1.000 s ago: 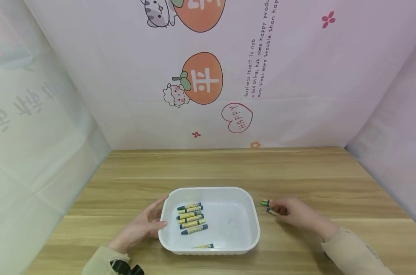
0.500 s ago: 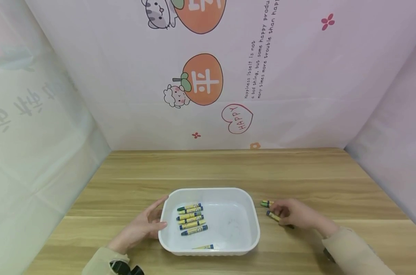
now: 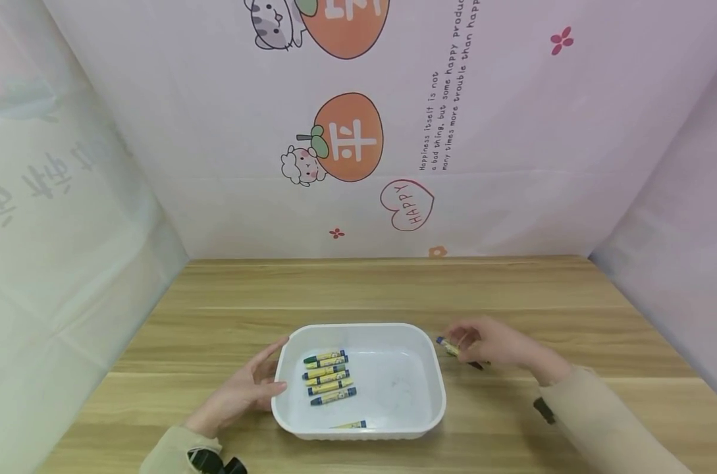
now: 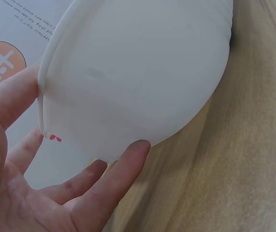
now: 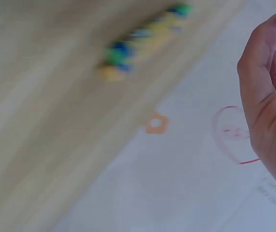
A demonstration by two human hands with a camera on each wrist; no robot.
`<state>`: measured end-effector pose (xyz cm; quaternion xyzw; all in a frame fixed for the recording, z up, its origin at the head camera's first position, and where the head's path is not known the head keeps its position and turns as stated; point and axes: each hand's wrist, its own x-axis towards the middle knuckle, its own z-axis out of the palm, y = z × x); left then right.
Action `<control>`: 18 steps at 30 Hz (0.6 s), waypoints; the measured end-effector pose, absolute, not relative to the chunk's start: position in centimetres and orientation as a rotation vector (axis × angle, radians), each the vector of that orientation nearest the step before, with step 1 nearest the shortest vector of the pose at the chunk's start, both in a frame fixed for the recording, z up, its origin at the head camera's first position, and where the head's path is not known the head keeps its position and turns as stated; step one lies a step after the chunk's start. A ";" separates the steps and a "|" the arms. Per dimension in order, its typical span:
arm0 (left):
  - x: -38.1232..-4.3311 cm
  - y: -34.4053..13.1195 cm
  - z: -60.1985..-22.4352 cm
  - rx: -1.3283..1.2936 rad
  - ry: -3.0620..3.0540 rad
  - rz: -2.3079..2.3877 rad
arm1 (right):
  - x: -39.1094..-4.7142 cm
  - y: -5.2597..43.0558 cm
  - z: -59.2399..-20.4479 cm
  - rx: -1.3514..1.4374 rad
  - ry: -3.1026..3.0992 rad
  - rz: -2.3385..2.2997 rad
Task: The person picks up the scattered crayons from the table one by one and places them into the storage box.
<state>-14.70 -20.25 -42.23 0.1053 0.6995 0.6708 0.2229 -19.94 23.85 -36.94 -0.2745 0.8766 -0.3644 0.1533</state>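
Observation:
My left hand (image 3: 239, 393) holds the left side of a white plastic tub (image 3: 417, 421), thumb over the rim. In the left wrist view the other fingers (image 4: 116, 186) spread against its outer wall (image 4: 143, 72). Inside the tub several yellow-wrapped crayons (image 3: 328, 380) lie in a stack of rows at the left, and one crayon (image 3: 352, 425) lies by the near wall. Right of the tub, my right hand (image 3: 500, 342) pinches a dark-tipped crayon (image 3: 449, 347). Behind it, more crayons (image 5: 147, 36) lie on the table, blurred in the right wrist view and mostly hidden in the head view.
The wooden table (image 3: 245, 289) runs back to a white printed cloth (image 3: 245, 197). Cloth side walls stand at left (image 3: 68, 276) and right (image 3: 678, 243). The tub's right rim (image 3: 440, 382) stands between the right hand and the inside of the tub.
My right hand has picked the dark-tipped crayon off the table and moved up and left with it, toward the tub. The left hand and the tub have stayed put.

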 end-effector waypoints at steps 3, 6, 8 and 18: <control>-14.6 -20.3 -42.2 0.290 1.909 1.856 | -20.2 21.7 -35.2 -0.798 2.538 -1.009; -14.6 -20.3 -42.3 0.292 1.899 1.855 | -20.2 19.1 -33.8 -0.836 2.554 -0.953; -14.5 -20.3 -42.3 0.287 1.890 1.856 | -20.1 17.2 -33.1 -0.877 2.545 -0.919; -14.6 -20.3 -42.3 0.310 1.865 1.876 | -19.9 8.5 -31.9 -0.976 2.444 -0.749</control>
